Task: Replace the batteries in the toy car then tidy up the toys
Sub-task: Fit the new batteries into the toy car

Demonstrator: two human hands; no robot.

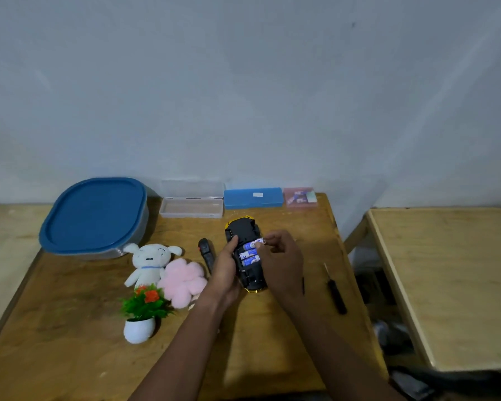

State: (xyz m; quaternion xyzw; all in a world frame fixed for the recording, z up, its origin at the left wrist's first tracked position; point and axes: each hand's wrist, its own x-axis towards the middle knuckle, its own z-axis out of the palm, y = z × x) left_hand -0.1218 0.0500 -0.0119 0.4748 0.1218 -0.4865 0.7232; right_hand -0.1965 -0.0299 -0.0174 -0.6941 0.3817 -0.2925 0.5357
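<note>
Three batteries (250,253) are seen in the open bay of the upturned toy car (242,228). The far battery (255,243) is pinched by the right hand (282,257); two lie seated just under its fingertips. The car is clasped by the left hand (224,269). Swap judged midway; cover and tidying remain. Left of the left fingers: one white plush (148,261), one pink plush (182,280), one potted plant (142,311). Right of the right fingers: one screwdriver (334,290).

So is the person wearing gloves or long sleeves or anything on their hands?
No gloves. The left hand and the right hand are both bare, and the forearms are bare as far as the picture reaches: no sleeves, no watch, no bracelet. Rings would be too small to tell.
</note>
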